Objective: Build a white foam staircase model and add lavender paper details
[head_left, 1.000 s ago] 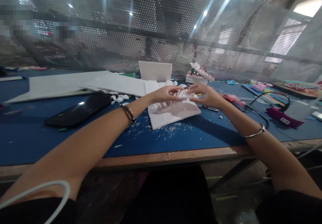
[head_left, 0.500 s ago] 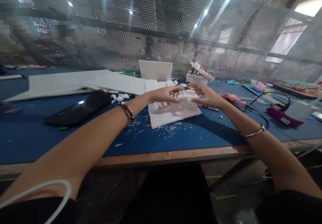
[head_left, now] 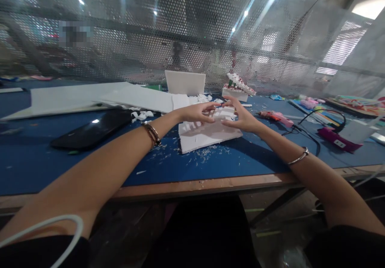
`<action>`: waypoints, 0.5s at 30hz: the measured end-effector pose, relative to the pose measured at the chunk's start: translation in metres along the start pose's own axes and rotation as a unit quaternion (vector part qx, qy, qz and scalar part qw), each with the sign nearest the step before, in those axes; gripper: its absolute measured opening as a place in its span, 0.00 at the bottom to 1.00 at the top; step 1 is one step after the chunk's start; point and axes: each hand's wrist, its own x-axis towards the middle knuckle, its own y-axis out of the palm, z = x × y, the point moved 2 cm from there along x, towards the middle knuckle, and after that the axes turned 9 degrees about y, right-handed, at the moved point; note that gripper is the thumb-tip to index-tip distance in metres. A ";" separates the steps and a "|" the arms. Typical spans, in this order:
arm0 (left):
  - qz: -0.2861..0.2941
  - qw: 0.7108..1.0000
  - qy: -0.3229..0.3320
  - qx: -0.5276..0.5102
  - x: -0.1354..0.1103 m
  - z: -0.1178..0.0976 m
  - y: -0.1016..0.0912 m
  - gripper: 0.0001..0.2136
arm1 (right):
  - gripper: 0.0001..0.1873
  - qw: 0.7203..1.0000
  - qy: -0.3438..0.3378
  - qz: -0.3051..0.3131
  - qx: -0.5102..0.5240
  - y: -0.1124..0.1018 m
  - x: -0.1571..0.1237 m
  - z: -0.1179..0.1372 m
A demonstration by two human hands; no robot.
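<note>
A white foam board (head_left: 210,137) lies on the blue table in front of me, with small white stepped pieces (head_left: 227,112) at its far side. My left hand (head_left: 197,113) reaches over the board's left part, fingers stretched and apart beside the stepped pieces. From the right, my right hand (head_left: 242,117) curves around their other side, thumb and fingers spread. Whether the fingertips touch the pieces is too small to tell. White crumbs (head_left: 206,152) are scattered along the board's near edge.
Large white foam sheets (head_left: 120,95) and a black phone (head_left: 93,129) lie to the left. Behind stand an upright white panel (head_left: 185,82) and a small decorated white model (head_left: 237,87). At right are a red-and-pink corded tool (head_left: 278,117) and a purple power strip (head_left: 339,139).
My right hand has moved slightly left and inward, closer to the stepped pieces. It now covers the dark pen-like tool that showed beside the board. My left hand has hardly moved.
</note>
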 end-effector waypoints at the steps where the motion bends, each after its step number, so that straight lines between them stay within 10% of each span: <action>1: -0.002 1.000 0.002 0.001 0.000 0.000 0.000 0.42 | 0.41 1.000 0.004 -0.006 0.001 0.000 0.000 0.000; 15: -0.018 1.000 0.001 -0.015 0.001 0.005 0.001 0.39 | 0.35 1.000 0.008 -0.027 -0.007 -0.003 0.000 -0.002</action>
